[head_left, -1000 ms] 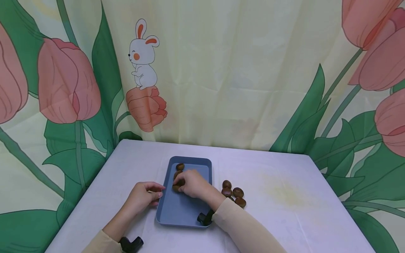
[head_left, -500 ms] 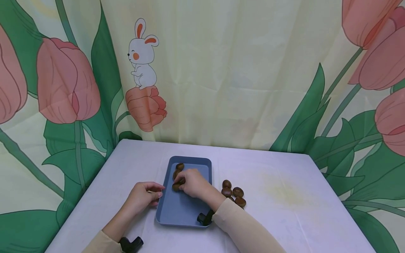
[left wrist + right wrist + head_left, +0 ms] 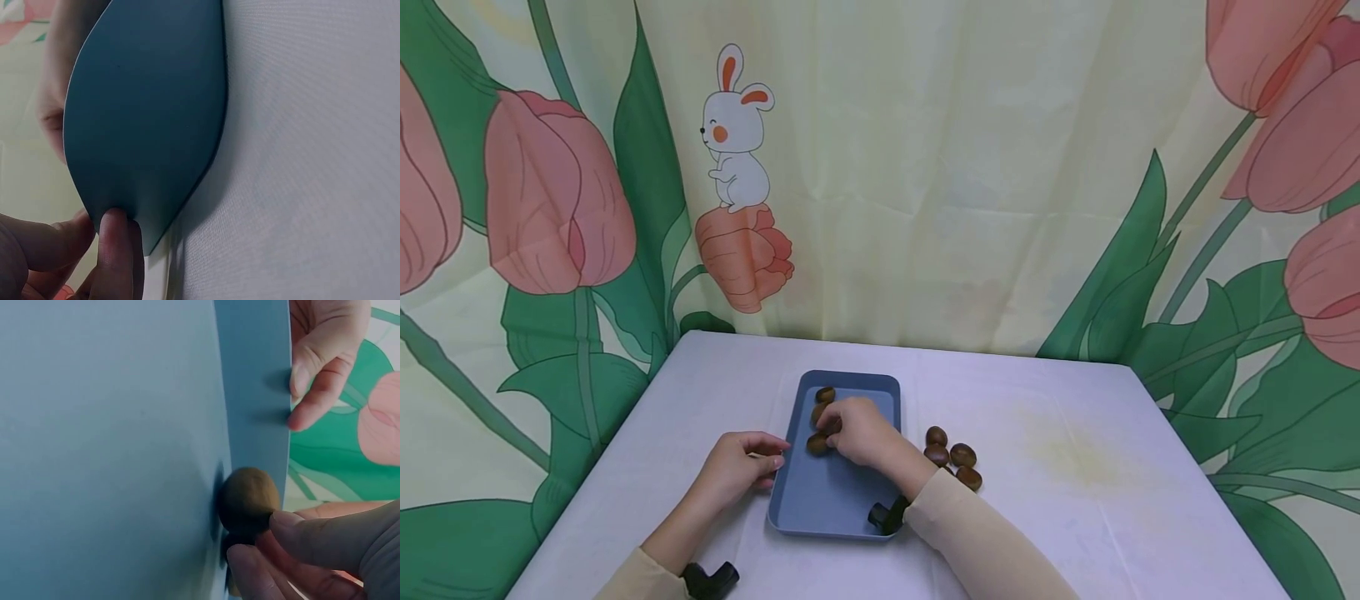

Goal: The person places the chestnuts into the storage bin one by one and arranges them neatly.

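A blue-grey rectangular tray (image 3: 835, 512) lies on the white table, with several brown chestnuts along its left side. The farthest chestnut (image 3: 825, 394) and the nearest chestnut (image 3: 817, 444) show best. My right hand (image 3: 865, 433) reaches over the tray and pinches a chestnut between thumb and fingers, mostly hidden by the fingers. In the right wrist view, the thumb touches a round chestnut (image 3: 247, 497) beside the tray wall, and a darker one sits under the fingers. My left hand (image 3: 741, 467) holds the tray's left rim with thumb and fingertips, as the left wrist view shows.
Right of the tray, several loose chestnuts (image 3: 962, 455) lie in a group on the white tablecloth (image 3: 1075, 533), partly behind the right forearm. Behind the table hangs a curtain (image 3: 910, 183) printed with tulips and a rabbit. Black camera mounts (image 3: 711, 581) sit on both wrists.
My right fingers have shifted slightly away from me and to the right, so the nearest chestnut shows more fully. The left hand and tray stay in place.
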A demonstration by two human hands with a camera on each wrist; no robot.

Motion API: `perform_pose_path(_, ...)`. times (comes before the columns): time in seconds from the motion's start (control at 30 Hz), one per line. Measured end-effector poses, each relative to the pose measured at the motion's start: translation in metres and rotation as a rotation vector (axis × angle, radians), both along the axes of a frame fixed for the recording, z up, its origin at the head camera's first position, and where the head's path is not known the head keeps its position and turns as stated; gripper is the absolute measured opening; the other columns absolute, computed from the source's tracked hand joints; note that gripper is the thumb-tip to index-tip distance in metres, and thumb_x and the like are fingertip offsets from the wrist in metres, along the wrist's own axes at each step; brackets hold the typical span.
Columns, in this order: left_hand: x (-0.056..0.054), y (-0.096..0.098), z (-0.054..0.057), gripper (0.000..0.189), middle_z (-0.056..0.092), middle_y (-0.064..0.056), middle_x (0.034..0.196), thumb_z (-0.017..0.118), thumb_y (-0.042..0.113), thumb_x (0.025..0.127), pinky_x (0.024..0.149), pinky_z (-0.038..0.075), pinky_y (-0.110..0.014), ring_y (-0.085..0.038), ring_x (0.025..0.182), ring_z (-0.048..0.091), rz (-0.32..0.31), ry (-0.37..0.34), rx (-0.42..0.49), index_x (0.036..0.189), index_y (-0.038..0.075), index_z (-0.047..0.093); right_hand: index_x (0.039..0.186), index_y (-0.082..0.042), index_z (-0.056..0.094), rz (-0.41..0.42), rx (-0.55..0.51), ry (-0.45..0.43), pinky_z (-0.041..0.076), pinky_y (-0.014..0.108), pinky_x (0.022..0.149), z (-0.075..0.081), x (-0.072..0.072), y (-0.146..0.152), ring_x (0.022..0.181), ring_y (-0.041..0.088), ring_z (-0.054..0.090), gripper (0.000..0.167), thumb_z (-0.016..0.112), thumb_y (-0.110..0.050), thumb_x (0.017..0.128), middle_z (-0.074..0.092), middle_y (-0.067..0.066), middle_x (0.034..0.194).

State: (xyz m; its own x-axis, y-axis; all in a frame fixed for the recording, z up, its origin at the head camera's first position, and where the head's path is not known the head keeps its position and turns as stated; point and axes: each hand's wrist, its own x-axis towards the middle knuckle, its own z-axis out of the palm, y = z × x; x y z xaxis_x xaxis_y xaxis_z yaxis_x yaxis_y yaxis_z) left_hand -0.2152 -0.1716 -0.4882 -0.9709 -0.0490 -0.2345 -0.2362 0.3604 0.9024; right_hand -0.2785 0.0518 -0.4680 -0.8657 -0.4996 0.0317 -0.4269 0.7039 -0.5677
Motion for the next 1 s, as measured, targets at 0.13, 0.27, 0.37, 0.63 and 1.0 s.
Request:
perform_pose_path(0.13, 0.0, 0.0, 0.001, 0.021, 0.077, -0.01, 0.106, 0.077, -0.002, 0.094, 0.066, 0.066, -0.031, -0.016, 0.077, 0.068, 0.0, -0.002, -0.008, 0.113, 0.005, 0.083, 0.11, -0.014, 0.082, -0.014, -0.032, -0.04, 0.059, 0.024, 0.076, 0.005, 0.001, 0.003, 0.092, 0.009, 0.071, 0.02, 0.081, -0.003, 0.093, 0.081, -0.001, 0.108)
perform_pose_path(0.27, 0.0, 0.0, 0.001, 0.021, 0.077, -0.01, 0.106, 0.077, -0.002, 0.095, 0.067, 0.066, -0.031, -0.016, 0.078, 0.068, 0.003, -0.008, -0.011, 0.113, 0.005, 0.083, 0.111, -0.013, 0.082, -0.031, -0.06, -0.083, 0.059, 0.025, 0.074, 0.009, 0.001, 0.006, 0.092, 0.009, 0.071, 0.021, 0.08, -0.002, 0.093, 0.081, 0.0, 0.11)
perform_pose_path(0.37, 0.0, 0.0, 0.001, 0.021, 0.077, -0.01, 0.106, 0.077, -0.002, 0.095, 0.067, 0.065, -0.03, -0.016, 0.079, 0.068, 0.004, -0.009, -0.013, 0.113, 0.005, 0.083, 0.112, -0.013, 0.082, -0.035, -0.079, -0.106, 0.059, 0.026, 0.074, 0.012, 0.002, 0.009, 0.094, 0.01, 0.072, 0.022, 0.08, -0.002, 0.093, 0.081, 0.001, 0.112)
perform_pose_path(0.63, 0.0, 0.0, 0.0, 0.021, 0.077, -0.01, 0.106, 0.077, -0.002, 0.095, 0.066, 0.065, -0.031, -0.017, 0.08, 0.068, 0.002, -0.011, -0.015, 0.113, 0.005, 0.083, 0.114, -0.013, 0.082, -0.044, -0.139, -0.159, 0.062, 0.032, 0.075, 0.019, 0.001, 0.024, 0.092, 0.012, 0.074, 0.022, 0.08, -0.004, 0.094, 0.081, 0.006, 0.115)
perform_pose_path(1.0, -0.001, 0.0, 0.0, 0.021, 0.077, -0.011, 0.108, 0.077, -0.001, 0.095, 0.068, 0.065, -0.031, -0.018, 0.082, 0.067, 0.001, -0.028, -0.024, 0.114, 0.006, 0.082, 0.117, -0.009, 0.081, -0.086, -0.227, -0.21, 0.062, 0.033, 0.073, 0.03, 0.002, 0.053, 0.08, 0.017, 0.077, 0.025, 0.079, -0.003, 0.094, 0.082, 0.011, 0.108)
